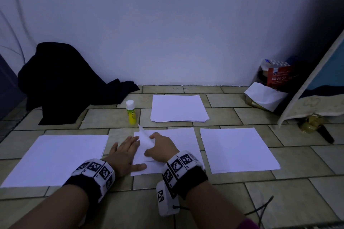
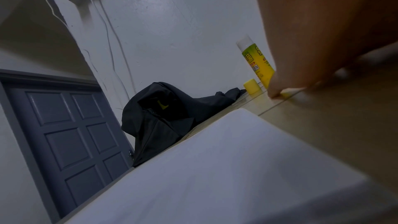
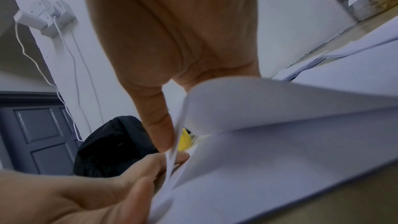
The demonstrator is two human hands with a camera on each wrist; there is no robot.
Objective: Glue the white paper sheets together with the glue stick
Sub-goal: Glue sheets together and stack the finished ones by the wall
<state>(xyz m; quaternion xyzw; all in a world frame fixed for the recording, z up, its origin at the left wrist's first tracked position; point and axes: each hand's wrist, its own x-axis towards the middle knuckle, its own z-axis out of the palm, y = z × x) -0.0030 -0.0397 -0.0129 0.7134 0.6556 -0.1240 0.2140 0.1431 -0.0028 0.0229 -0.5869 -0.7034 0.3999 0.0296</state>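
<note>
I am working on a tiled floor (image 1: pixel 104 119). On it lie 4 lots of white paper (image 1: pixel 178 108), a glue stick (image 1: pixel 130 111) standing upright, its yellow cap (image 2: pixel 251 86) beside it, a dark bag (image 1: pixel 61 80), and a box of packets (image 1: pixel 273 78) at the wall.

Bare tiles beyond the hands, hemmed in by paper

Ahead of the left hand (image 1: pixel 124 156) the upright glue stick (image 1: pixel 131 111) blocks; paper stacks (image 1: pixel 178 108) flank both sides.
</note>
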